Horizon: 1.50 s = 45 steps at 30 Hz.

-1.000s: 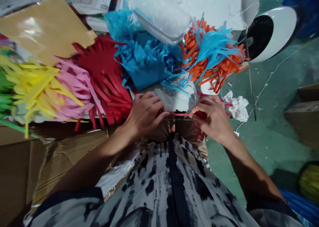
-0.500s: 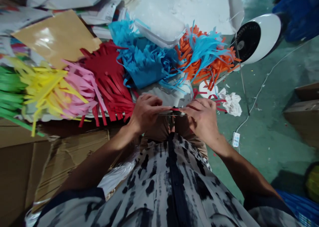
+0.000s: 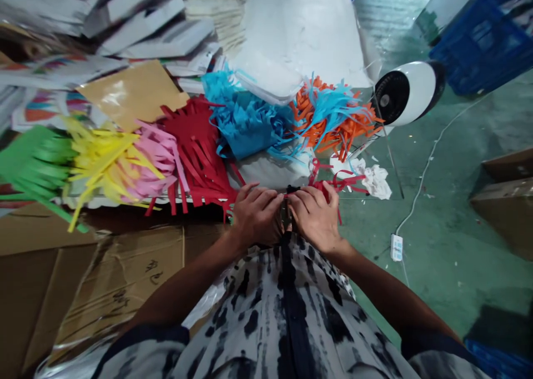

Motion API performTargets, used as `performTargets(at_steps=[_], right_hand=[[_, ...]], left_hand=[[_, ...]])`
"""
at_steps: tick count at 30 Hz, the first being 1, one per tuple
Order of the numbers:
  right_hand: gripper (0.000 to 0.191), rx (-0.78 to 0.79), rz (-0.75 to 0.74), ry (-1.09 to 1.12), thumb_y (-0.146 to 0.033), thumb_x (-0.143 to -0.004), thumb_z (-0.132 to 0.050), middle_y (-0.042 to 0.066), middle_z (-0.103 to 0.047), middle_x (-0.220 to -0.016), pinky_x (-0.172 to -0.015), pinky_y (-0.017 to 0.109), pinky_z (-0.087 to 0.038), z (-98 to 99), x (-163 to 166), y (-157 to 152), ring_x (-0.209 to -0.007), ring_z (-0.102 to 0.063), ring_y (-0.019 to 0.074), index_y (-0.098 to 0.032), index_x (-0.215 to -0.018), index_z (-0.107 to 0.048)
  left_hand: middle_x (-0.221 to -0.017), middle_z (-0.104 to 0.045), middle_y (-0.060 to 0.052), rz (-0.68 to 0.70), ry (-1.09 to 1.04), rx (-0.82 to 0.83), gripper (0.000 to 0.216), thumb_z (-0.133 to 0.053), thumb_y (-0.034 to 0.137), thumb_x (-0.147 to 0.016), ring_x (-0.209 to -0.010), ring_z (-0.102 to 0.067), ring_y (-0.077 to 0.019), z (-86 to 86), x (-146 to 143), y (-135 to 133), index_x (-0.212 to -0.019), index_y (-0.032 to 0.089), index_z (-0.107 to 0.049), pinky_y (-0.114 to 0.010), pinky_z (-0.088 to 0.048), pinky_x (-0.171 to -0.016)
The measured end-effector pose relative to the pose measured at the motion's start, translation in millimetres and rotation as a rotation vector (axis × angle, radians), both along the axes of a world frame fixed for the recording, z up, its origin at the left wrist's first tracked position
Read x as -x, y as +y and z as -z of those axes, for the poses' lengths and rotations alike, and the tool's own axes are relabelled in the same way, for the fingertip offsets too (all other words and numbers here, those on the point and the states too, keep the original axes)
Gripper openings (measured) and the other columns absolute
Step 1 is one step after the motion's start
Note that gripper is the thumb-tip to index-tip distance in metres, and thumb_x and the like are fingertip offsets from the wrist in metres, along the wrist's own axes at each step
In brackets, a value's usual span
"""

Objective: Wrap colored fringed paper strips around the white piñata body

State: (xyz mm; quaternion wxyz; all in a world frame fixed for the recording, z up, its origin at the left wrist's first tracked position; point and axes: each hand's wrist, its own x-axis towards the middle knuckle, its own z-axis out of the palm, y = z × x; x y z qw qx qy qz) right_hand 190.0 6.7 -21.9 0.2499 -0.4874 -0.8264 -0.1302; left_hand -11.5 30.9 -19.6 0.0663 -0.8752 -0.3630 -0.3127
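Observation:
My left hand and my right hand are side by side at the front edge of the table, just ahead of my shirt. Each has its fingers curled and closed on a narrow red paper strip, of which only a sliver shows between them. A small dark piece lies by the right fingertips, too small to name. Thin red strips stick out beyond my right hand. Red fringed paper lies left of my left hand, beside pink, yellow and green fringed paper.
Blue fringed paper and orange fringed paper lie farther back, by a white plastic tray. A fan stands on the right. A power strip with its cord lies on the green floor. Cardboard is at lower left.
Both hands have drawn closer together and slightly toward my body, with the fingers more curled. More red strips show around them. The view has shifted, showing more of the table's far side.

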Motion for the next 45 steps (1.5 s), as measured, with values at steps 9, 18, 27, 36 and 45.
performTargets(at_steps=[9,18,27,36,45], right_hand=[[0.024,-0.019,-0.088,0.165,-0.018,-0.097,-0.068,0.001,-0.080,-0.104,-0.112,0.048,-0.033,-23.9,-13,0,-0.110,-0.066,0.0221,-0.025,-0.119,-0.073],[0.032,0.036,-0.090,0.172,-0.017,-0.097,-0.069,-0.003,-0.081,-0.099,-0.111,0.049,-0.032,-40.0,-13,-11,-0.105,-0.069,0.0214,-0.035,-0.124,-0.072],[0.048,0.005,-0.119,0.181,-0.017,-0.095,-0.073,-0.001,-0.080,-0.104,-0.110,0.050,-0.035,-50.3,-17,-13,-0.108,-0.068,0.0229,-0.036,-0.138,-0.066],[0.051,0.061,-0.131,0.224,-0.017,-0.096,-0.071,-0.005,-0.080,-0.097,-0.109,0.050,-0.035,-45.0,-15,-13,-0.099,-0.071,0.0219,-0.043,-0.139,-0.065],[0.014,0.639,-0.097,0.853,-0.029,-0.096,-0.071,0.002,-0.074,-0.085,-0.083,0.039,-0.054,-60.1,5,0,-0.088,-0.067,0.0205,-0.028,-0.087,-0.082]], left_hand=[[-0.098,-0.083,-0.004,-0.135,-0.218,0.198,0.012,-0.064,0.022,-0.101,-0.085,-0.078,-0.0191,-18.8,-6,-22,-0.107,0.021,-0.074,-0.032,-0.053,-0.077],[-0.103,-0.084,-0.007,0.010,-0.202,0.120,0.023,-0.069,0.016,-0.096,-0.084,-0.079,-0.0207,-40.0,-9,-32,-0.119,0.021,-0.071,-0.034,-0.050,-0.073],[-0.085,-0.082,-0.003,-0.127,-0.850,0.990,0.016,-0.074,0.037,-0.095,-0.071,-0.074,-0.0184,-42.5,-15,-39,-0.098,0.023,-0.080,-0.028,-0.054,-0.065],[-0.073,-0.077,-0.003,-0.019,-1.319,1.877,0.039,-0.098,0.039,-0.066,-0.061,-0.069,-0.0148,-29.2,-14,-32,-0.087,0.018,-0.074,-0.025,-0.055,-0.062],[-0.104,-0.076,-0.008,0.016,-1.160,1.325,0.025,-0.097,0.033,-0.066,-0.101,-0.070,-0.0221,-37.5,-10,-18,-0.065,0.019,-0.077,-0.035,-0.057,-0.094]])
